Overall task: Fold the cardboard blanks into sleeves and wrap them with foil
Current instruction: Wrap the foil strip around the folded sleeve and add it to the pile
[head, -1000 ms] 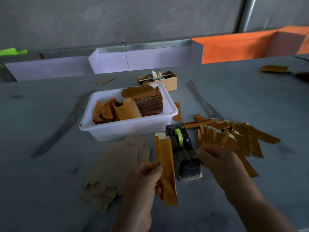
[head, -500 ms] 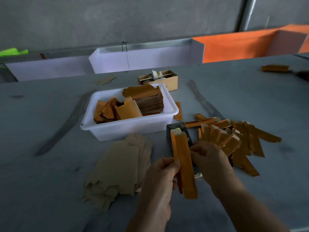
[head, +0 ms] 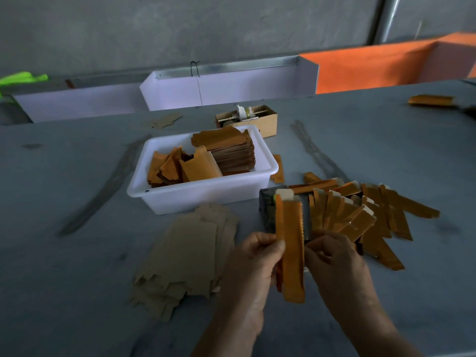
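Observation:
I hold a long foil-wrapped sleeve (head: 292, 251) upright above the table, its pale cardboard tip at the top. My left hand (head: 251, 264) pinches its left edge. My right hand (head: 334, 261) meets its right edge with curled fingers. Behind the sleeve sits a dark tape dispenser (head: 268, 210), mostly hidden. A pile of wrapped sleeves (head: 365, 210) lies fanned out to the right. Flat brown cardboard blanks (head: 188, 256) are stacked to the left. A white tub (head: 206, 194) holds gold foil sheets (head: 226, 150).
A small open cardboard box (head: 260, 119) stands behind the tub. White and orange partitions (head: 231, 86) line the table's far edge. One more gold piece (head: 432, 100) lies far right. A loose cardboard blank (head: 164, 121) lies at the back.
Both hands moved together: the left carried the sleeve rightward in front of the dispenser, and the right came in from the sleeve pile to its right edge.

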The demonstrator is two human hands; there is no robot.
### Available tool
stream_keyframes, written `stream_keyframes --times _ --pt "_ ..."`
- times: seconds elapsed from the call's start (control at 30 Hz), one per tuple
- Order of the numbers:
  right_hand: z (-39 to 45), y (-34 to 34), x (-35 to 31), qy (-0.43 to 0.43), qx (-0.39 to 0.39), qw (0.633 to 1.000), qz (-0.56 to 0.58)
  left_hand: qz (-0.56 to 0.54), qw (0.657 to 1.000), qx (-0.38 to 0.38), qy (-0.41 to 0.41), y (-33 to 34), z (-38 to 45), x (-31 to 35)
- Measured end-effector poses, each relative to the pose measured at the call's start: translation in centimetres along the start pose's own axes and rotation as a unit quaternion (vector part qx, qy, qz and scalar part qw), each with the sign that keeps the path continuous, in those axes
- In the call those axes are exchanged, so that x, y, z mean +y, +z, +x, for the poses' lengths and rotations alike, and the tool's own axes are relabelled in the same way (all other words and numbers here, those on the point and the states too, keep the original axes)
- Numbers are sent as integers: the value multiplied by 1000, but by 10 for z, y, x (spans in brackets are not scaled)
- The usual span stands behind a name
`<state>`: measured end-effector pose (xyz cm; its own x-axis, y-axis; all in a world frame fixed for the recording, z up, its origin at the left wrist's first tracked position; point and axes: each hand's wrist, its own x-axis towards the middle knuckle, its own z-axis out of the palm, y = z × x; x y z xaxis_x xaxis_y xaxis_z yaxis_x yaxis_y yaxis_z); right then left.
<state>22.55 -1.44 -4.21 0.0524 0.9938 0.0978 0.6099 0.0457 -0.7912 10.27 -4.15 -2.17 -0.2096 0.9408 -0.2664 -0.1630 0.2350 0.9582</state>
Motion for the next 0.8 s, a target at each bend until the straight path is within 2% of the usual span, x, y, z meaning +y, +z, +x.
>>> stream_keyframes --times 0.13,0.37,0.63,0.73,0.8 --pt "-4 4 3 12 16 999 31 100 995 -12 20 5 3 2" --pt "-11 10 3 -12 36 998 46 161 986 -16 41 5 7 1" --pt "-6 8 6 -63 48 997 -19 188 981 -12 36 6 10 3" --pt "-7 0 12 -39 45 998 32 158 987 -4 28 6 7 4" --pt "-8 -10 13 7 34 994 105 133 991 5 18 6 3 4"
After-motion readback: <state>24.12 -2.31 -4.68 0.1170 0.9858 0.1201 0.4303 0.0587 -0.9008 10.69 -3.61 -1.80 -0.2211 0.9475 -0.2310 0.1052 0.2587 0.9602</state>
